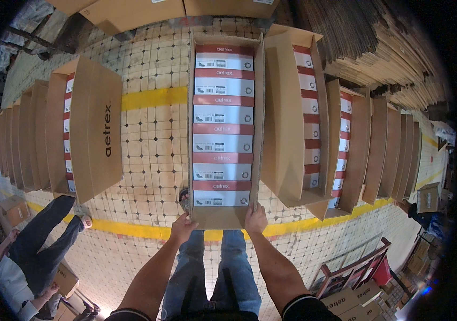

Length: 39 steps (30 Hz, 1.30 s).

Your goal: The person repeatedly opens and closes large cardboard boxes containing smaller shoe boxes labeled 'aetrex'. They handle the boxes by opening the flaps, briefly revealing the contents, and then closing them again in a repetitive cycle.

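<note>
Though open-topped, carton (222, 218) lengthwise forward.

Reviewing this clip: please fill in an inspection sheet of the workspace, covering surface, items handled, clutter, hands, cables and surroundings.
Surface: pale tiled floor crossed by yellow stripes.
Job's things: long open carton holding a single column of six white boxes with red bands; whether it is lifted or resting cannot be told.
Clutter: more open cartons in rows, left and right, several with boxes visible.
Hands: left hand grips the near left corner, right hand the near right.
Cables: nothing seen.
Surroundings: stacked flat cardboard upper right; another person lower left.
</note>
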### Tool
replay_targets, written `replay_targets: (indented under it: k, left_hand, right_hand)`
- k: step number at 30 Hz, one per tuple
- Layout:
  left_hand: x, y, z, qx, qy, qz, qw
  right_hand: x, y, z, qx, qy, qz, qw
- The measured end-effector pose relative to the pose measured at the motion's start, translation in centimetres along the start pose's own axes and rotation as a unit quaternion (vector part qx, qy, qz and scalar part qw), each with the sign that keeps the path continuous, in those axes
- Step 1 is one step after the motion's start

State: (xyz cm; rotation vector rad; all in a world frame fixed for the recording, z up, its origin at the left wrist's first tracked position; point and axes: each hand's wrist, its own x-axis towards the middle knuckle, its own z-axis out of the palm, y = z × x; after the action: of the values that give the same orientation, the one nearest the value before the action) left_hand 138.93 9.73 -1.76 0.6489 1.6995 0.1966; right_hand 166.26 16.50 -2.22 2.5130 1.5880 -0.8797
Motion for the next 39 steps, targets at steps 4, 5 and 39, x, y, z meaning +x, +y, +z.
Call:
replay_targets:
  k: [4,5,39]
  left_hand:
    - [0.5,-1.0,0.2,0.035,0.005,-0.016,0.999]
    - [0.5,-1.1,0.2,0.017,0.001,-0.015,1.000]
    - [17.3,18.8,-21.7,0.359,0.204,0.189,0.891]
  right_hand:
    - [0.0,0.1,0.1,0.013,0.016,-0.008,1.000]
    - [0.0,0.1,0.1,0.018,0.013,0.001,1.000]
    - [14.3,-18.2,-6.4,0.044,-0.026,-0.109,0.993]
